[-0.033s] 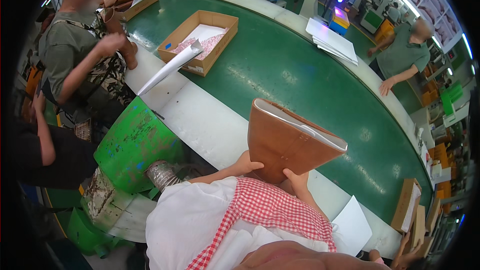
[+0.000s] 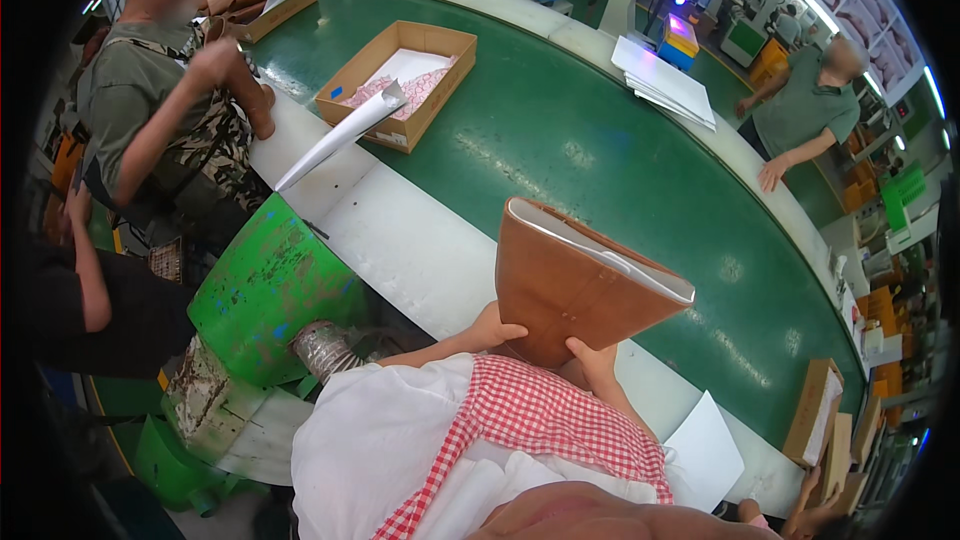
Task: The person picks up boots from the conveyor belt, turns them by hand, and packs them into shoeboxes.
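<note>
In front of my chest, over the near edge of the work surface, I hold a brown leather boot shaft [image 2: 575, 290]. It is wide and flattened, with a white sheet showing inside its open upper edge. My left hand [image 2: 497, 328] is closed on the lower left corner, thumb lying on the near face. My right hand [image 2: 597, 360] grips the bottom edge, its thumb pressed on the leather too. The other fingers of both hands are mostly hidden behind it.
A cardboard box [image 2: 398, 135] with pink-patterned paper stands on the green conveyor [image 2: 590, 155]. At left is a worn green machine hood [image 2: 275, 290] with a rolled white sheet [image 2: 345, 132] above it. White sheets [image 2: 708, 450] lie at right. Co-workers stand left [image 2: 150, 90] and far right [image 2: 805, 120].
The co-worker at the left has raised a hand slightly beside the brown boot there. My hands and the boot shaft stay practically in place.
</note>
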Demonstrator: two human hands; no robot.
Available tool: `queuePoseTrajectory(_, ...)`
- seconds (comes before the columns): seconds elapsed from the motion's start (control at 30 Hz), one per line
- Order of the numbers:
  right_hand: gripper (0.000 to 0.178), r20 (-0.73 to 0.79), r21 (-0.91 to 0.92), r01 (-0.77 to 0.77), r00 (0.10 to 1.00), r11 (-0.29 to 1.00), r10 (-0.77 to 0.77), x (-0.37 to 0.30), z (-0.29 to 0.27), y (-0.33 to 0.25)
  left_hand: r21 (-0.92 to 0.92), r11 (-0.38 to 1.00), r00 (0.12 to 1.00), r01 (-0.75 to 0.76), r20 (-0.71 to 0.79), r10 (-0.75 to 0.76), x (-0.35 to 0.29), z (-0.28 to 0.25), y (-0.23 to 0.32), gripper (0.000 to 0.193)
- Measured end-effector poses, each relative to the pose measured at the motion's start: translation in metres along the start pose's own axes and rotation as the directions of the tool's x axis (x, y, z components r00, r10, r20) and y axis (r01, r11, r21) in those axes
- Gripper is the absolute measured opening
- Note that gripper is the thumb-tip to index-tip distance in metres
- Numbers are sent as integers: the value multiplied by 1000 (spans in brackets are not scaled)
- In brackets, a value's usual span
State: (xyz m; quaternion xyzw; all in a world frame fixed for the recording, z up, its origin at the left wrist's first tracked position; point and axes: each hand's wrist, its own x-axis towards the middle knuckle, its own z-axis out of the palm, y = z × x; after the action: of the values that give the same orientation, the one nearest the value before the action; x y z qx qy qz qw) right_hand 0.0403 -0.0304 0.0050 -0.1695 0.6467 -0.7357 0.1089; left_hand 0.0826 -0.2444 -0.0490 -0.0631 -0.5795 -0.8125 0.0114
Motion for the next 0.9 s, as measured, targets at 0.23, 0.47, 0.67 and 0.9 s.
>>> queuePoseTrajectory(0.23, 74, 25, 28, -105, 994, 994, 105, -6, -5, 1, 12, 999, 995, 44, 85, -45, -7, -2, -2, 68)
queuePoseTrajectory(0.47, 59, -24, -18, -63, 998, 998, 62, -21, -11, 25, 189, 979, 987, 82, 118, -106, -8, -4, -9, 59)
queuePoseTrajectory(0.67, 69, 36, -345, -123, 989, 931, 144, -21, -22, 34, 150, 985, 993, 89, 65, -99, -10, -2, -2, 54)
queuePoseTrajectory(0.9, 67, -21, -572, -308, 932, 761, 362, -24, -15, 21, 172, 981, 986, 95, 123, -117, -12, -4, 2, 57)
